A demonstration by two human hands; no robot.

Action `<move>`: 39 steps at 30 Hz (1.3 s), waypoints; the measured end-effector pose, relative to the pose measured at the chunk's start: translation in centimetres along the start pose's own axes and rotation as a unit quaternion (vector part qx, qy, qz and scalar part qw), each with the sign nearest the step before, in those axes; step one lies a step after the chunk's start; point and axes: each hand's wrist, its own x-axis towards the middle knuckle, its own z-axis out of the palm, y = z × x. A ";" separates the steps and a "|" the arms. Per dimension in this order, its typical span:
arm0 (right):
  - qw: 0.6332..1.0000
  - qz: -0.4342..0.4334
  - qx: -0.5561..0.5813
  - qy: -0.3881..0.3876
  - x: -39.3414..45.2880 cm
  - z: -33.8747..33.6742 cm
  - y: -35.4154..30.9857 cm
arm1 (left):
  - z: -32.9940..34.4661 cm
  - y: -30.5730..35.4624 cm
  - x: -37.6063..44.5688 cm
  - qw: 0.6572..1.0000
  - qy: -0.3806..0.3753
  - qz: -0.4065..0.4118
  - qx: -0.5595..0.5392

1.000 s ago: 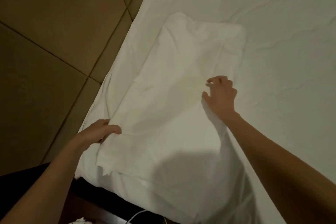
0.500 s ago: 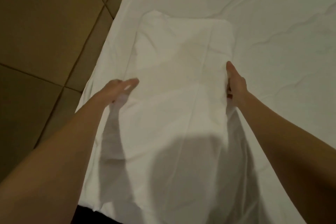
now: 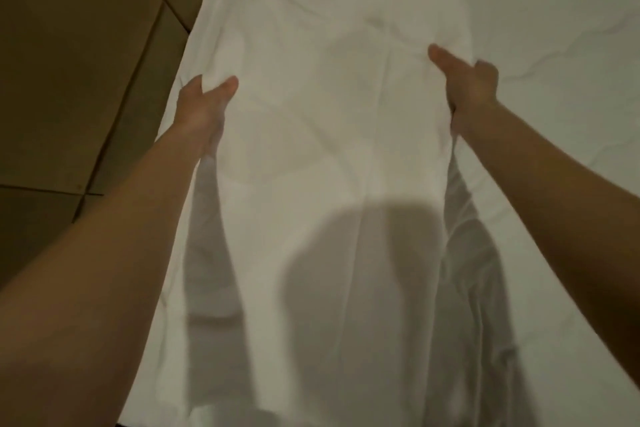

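Observation:
A white folded cloth, likely a pillowcase (image 3: 329, 149), lies lengthwise on a white bed sheet (image 3: 554, 28). My left hand (image 3: 202, 104) grips the cloth's left edge, thumb on top and fingers tucked under the fabric. My right hand (image 3: 467, 87) grips the right edge the same way, with fabric bunched by the thumb. Both arms reach forward, and the cloth's far end is slightly wrinkled. The shadow of my head falls on the near part of the cloth.
The bed's left edge (image 3: 194, 45) runs diagonally beside a brown tiled floor (image 3: 69, 62). More wrinkled white sheet spreads to the right and far side. A dark strip shows at the bottom edge below the bed.
Both hands slid farther up the cloth's sides and closed on its edges. The view moved closer over the bed, and the far end of the cloth wrinkled.

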 end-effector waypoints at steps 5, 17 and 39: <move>0.998 0.015 -0.063 -0.007 2.0 0.4 -0.2 | -1.1 -2.1 0.4 0.987 -0.130 -0.073 0.056; 0.962 0.187 -0.178 -0.085 -7.6 -6.0 9.7 | -7.3 -11.1 -12.8 0.962 -0.189 -0.193 0.034; 0.832 0.342 -0.360 -0.248 -20.6 -26.0 16.0 | -3.5 -18.8 -31.7 0.901 -0.261 -0.333 0.097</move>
